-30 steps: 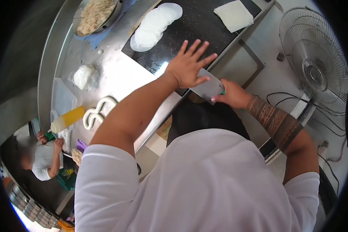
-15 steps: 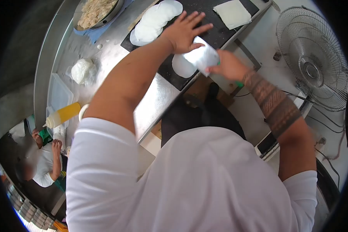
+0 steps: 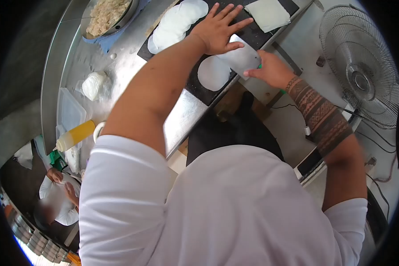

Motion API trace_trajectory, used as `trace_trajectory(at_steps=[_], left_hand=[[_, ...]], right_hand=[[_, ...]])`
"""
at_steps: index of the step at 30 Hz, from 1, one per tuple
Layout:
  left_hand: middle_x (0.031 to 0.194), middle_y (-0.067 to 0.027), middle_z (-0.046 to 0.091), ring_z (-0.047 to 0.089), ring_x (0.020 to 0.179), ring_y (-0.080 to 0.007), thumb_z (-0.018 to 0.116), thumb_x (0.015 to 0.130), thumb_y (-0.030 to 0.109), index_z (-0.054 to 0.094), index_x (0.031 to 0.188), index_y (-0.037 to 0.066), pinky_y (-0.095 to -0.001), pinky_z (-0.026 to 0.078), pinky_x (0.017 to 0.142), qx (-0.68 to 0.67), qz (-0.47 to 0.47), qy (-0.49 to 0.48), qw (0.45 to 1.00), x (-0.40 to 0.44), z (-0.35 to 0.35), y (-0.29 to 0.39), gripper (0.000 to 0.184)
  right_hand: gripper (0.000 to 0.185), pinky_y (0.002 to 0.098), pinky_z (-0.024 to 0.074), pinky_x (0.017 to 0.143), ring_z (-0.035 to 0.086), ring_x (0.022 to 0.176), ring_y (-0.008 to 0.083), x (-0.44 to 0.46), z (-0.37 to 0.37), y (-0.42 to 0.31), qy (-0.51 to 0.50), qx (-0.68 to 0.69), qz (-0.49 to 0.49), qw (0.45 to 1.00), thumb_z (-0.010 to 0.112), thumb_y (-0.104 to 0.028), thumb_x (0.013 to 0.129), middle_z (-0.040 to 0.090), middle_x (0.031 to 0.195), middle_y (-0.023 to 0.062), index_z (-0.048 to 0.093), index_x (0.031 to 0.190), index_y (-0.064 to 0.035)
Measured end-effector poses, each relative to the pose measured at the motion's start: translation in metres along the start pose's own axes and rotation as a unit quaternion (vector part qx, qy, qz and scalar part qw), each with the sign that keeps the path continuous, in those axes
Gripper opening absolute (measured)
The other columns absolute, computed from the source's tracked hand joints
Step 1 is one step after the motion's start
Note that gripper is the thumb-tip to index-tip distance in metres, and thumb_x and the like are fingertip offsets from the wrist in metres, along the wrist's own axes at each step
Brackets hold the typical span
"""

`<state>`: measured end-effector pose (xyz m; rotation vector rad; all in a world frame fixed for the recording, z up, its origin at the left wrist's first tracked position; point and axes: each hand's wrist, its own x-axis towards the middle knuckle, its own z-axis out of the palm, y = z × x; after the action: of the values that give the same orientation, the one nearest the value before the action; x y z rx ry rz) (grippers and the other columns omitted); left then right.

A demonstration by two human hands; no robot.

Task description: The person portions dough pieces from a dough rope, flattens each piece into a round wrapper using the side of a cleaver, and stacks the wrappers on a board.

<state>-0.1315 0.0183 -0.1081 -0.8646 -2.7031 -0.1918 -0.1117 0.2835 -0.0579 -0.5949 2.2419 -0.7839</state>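
My left hand (image 3: 219,32) is open, fingers spread, over the black board (image 3: 199,91), its thumb at the edge of a broad metal blade (image 3: 240,56). My right hand (image 3: 270,70) grips that cleaver at the board's near edge; a bit of green handle shows beside the fingers. A round, thin white dough sheet (image 3: 213,73) lies on the board to the left of the blade. Overlapping white rounds (image 3: 176,25) lie further up the board. A folded pale cloth (image 3: 268,15) rests at its upper right.
On the metal counter (image 3: 122,71) are a bowl of filling (image 3: 107,17), a bagged white lump (image 3: 95,85), a clear container (image 3: 71,111) and a yellow bottle (image 3: 76,135). A wire fan (image 3: 360,80) stands at right. Another person (image 3: 60,199) is at lower left.
Both hands and the blade have moved up the board. A white round now shows beside the blade, where none was visible a second ago. The other person has changed posture.
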Motion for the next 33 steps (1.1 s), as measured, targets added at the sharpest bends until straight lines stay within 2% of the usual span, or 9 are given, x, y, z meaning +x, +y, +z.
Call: trace_trajectory(at_steps=[6, 9, 17, 21, 24, 26, 27, 31, 33], left_hand=[[0.178, -0.0193, 0.021, 0.025, 0.162, -0.0417, 0.068, 0.092, 0.060, 0.028, 0.172, 0.030, -0.0667, 0.016, 0.129, -0.114, 0.017, -0.108, 0.987, -0.068, -0.022, 0.052, 0.094], [0.178, -0.0181, 0.022, 0.025, 0.163, -0.0412, 0.062, 0.094, 0.065, 0.029, 0.171, 0.032, -0.0662, 0.015, 0.130, -0.116, 0.018, -0.102, 0.988, -0.038, -0.008, 0.059, 0.090], [0.176, -0.0177, 0.028, 0.029, 0.161, -0.0403, 0.055, 0.101, 0.062, 0.033, 0.169, 0.034, -0.0650, 0.018, 0.129, 0.020, -0.050, -0.016, 0.998, 0.009, 0.016, 0.006, 0.078], [0.148, -0.0208, 0.062, 0.057, 0.137, -0.0396, 0.063, 0.099, 0.038, 0.070, 0.138, 0.021, -0.0581, 0.039, 0.117, -0.002, -0.244, 0.063, 0.968, 0.017, -0.004, 0.003, 0.043], [0.119, -0.0222, 0.075, 0.071, 0.114, -0.0348, 0.064, 0.099, 0.037, 0.078, 0.119, 0.014, -0.0517, 0.054, 0.099, -0.197, -0.379, -0.155, 0.891, 0.005, -0.033, 0.014, 0.034], [0.092, -0.0184, 0.077, 0.077, 0.089, -0.0326, 0.061, 0.105, 0.045, 0.079, 0.111, 0.008, -0.0461, 0.059, 0.083, -0.233, -0.238, -0.302, 0.893, -0.018, -0.045, 0.022, 0.042], [0.090, -0.0170, 0.076, 0.077, 0.084, -0.0303, 0.063, 0.103, 0.054, 0.079, 0.106, 0.004, -0.0441, 0.060, 0.079, -0.297, -0.327, -0.416, 0.795, -0.011, -0.073, 0.040, 0.053], [0.091, -0.0128, 0.073, 0.075, 0.081, -0.0221, 0.076, 0.098, 0.027, 0.074, 0.106, 0.003, -0.0362, 0.059, 0.072, -0.202, -0.330, -0.174, 0.906, -0.075, -0.045, 0.052, 0.026], [0.092, -0.0105, 0.071, 0.072, 0.081, -0.0196, 0.075, 0.096, 0.014, 0.071, 0.110, 0.002, -0.0342, 0.058, 0.071, -0.302, -0.446, -0.145, 0.830, -0.081, -0.057, 0.058, 0.019]], right_hand=[[0.070, 0.0473, 0.0530, 0.104, 0.069, 0.120, 0.0432, -0.048, 0.102, 0.029, -0.023, 0.106, -0.031, 0.994, 0.091, -0.033, 0.082, 0.072, 0.123, 0.0273, 0.062, 0.135, 0.0032], [0.072, 0.0468, 0.0523, 0.106, 0.068, 0.123, 0.0422, -0.060, 0.082, 0.033, -0.026, 0.143, 0.058, 0.988, 0.091, -0.033, 0.083, 0.071, 0.126, 0.0274, 0.061, 0.137, 0.0039], [0.057, 0.0456, 0.0541, 0.096, 0.070, 0.109, 0.0361, 0.017, 0.007, 0.043, -0.001, 0.073, -0.043, 0.996, 0.087, -0.031, 0.088, 0.073, 0.116, 0.0221, 0.063, 0.127, 0.0040], [0.049, 0.0429, 0.0537, 0.089, 0.069, 0.103, 0.0294, 0.001, 0.002, 0.025, 0.041, 0.010, -0.008, 0.999, 0.083, -0.031, 0.093, 0.072, 0.114, 0.0213, 0.064, 0.123, 0.0022], [0.051, 0.0425, 0.0539, 0.092, 0.070, 0.104, 0.0315, -0.046, 0.055, 0.076, 0.048, 0.070, -0.021, 0.996, 0.082, -0.031, 0.094, 0.072, 0.114, 0.0215, 0.062, 0.128, 0.0016], [0.055, 0.0463, 0.0533, 0.098, 0.070, 0.111, 0.0381, -0.087, 0.062, 0.079, 0.001, 0.044, -0.016, 0.999, 0.080, -0.031, 0.095, 0.072, 0.118, 0.0252, 0.059, 0.132, 0.0043], [0.057, 0.0505, 0.0527, 0.102, 0.069, 0.116, 0.0439, -0.105, 0.046, 0.065, -0.036, 0.006, 0.003, 0.999, 0.079, -0.031, 0.096, 0.072, 0.121, 0.0285, 0.058, 0.133, 0.0069], [0.055, 0.0478, 0.0540, 0.100, 0.071, 0.114, 0.0404, -0.109, 0.008, 0.079, -0.050, 0.016, 0.006, 0.999, 0.079, -0.030, 0.096, 0.073, 0.121, 0.0268, 0.059, 0.133, 0.0054], [0.053, 0.0465, 0.0555, 0.097, 0.072, 0.111, 0.0389, -0.069, -0.006, 0.100, 0.029, 0.072, 0.007, 0.997, 0.080, -0.029, 0.095, 0.073, 0.120, 0.0254, 0.060, 0.132, 0.0045]])
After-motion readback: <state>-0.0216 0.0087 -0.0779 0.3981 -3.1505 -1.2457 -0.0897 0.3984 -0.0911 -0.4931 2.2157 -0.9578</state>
